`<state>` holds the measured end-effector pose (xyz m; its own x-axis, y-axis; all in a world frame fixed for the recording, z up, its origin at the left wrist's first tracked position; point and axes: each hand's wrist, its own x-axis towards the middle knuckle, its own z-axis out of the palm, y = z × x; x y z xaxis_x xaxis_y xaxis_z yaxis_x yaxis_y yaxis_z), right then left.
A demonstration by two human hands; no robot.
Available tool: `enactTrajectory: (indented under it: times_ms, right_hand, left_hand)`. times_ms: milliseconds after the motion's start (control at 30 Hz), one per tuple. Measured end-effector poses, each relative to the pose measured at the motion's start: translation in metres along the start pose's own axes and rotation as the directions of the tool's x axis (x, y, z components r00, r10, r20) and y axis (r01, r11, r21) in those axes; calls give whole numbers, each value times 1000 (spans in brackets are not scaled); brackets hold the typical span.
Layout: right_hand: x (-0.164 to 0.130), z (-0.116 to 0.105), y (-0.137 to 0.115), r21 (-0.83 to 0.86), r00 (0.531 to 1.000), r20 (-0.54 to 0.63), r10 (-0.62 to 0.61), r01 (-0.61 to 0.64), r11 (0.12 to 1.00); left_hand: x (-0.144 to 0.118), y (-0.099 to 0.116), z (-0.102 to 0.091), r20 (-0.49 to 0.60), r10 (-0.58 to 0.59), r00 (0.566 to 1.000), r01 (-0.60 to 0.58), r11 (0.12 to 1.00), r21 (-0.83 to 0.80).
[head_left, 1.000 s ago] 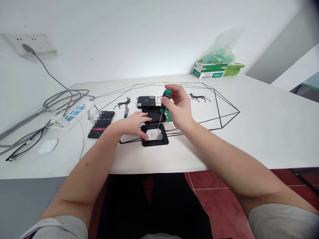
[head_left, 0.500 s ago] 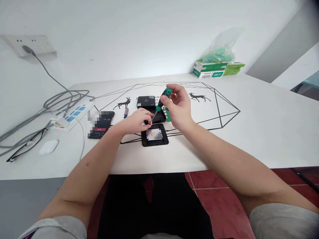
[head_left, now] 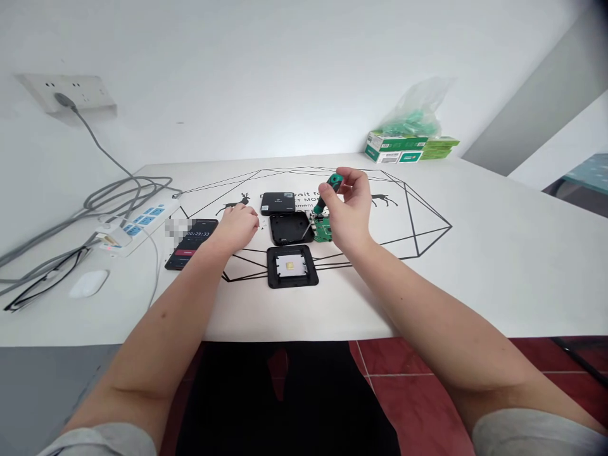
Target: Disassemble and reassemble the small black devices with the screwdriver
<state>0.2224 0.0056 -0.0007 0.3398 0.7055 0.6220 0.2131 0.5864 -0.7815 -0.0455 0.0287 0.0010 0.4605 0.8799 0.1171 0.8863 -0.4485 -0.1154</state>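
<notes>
My right hand is wrapped round the green-and-black handle of a screwdriver. The screwdriver's shaft slants down to the left over a black plastic casing. Beside that casing, partly behind my right hand, lies a green circuit board. My left hand rests low over the table with its fingers curled; whatever is under them is hidden. Tiny light bits, perhaps screws, lie just right of its fingertips. Nearer to me sits a black square cover with a metal plate inside.
A flat black box lies behind the casing. Left are a phone, a power strip, grey cables, glasses and a white case. Green-and-white boxes with a plastic bag stand at the back right.
My left hand has moved left from the square cover, over where a small screwdriver with a pinkish handle lay. My right hand has shifted the green screwdriver slightly right, away from the cover.
</notes>
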Motion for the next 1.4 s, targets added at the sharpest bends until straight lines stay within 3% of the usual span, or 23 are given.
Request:
enactTrajectory:
  times_ms: [167,333,433,567,633,733,800,900,1000,1033,1100,1167,1233,1300,1400]
  right_hand:
    - [9,-4,11,-56,1000,11,13,-12,998]
    - [31,-17,20,-251,985,-57,164,-173,952]
    - [46,-33,23,-475,958,-54,283,-274,836]
    - [60,-57,39,-738,894,-22,448,-317,596]
    - [63,-65,51,-824,876,11,482,-265,500]
    - [63,-71,65,-887,850,79,521,-179,426]
    - [61,-69,67,-907,825,86,558,-168,388]
    - [56,-62,55,-931,821,79,566,-141,335]
    - [48,-48,28,-915,861,222,457,23,402]
    - [44,-43,17,-857,826,385,412,154,492]
    - [33,-33,-6,-609,577,737,353,340,717]
    - [20,-23,-24,-409,347,892,289,349,843]
    - [6,-15,-36,-298,199,950,242,335,894]
    - [-7,-9,-40,-282,140,958,249,337,898]
    - [-18,-2,-40,-284,103,959,264,337,898]
  left_hand:
    - [2,-6,6,-6,14,1000,-15,999,-29]
    - [4,-9,10,2,16,1000,-16,998,-61]
    - [3,-10,10,14,-2,1000,3,997,-79]
    - [1,-7,7,-3,-86,996,85,992,-98]
    - [-1,-3,4,-18,-62,998,58,986,-154]
    - [-4,6,-1,7,138,990,-129,941,-312]
    - [-7,11,-3,80,227,971,-181,907,-381]
    - [-8,15,-4,149,243,958,-166,900,-404]
    - [-9,15,-5,136,236,962,-165,902,-399]
    - [-9,14,-6,128,236,963,-167,900,-403]
    - [-9,14,-7,114,234,965,-167,892,-420]
    - [-10,13,-7,106,230,967,-163,887,-433]
    - [-10,13,-7,111,224,968,-155,887,-435]
    - [-9,13,-7,115,221,968,-150,886,-438]
    - [-9,13,-6,105,223,969,-154,882,-445]
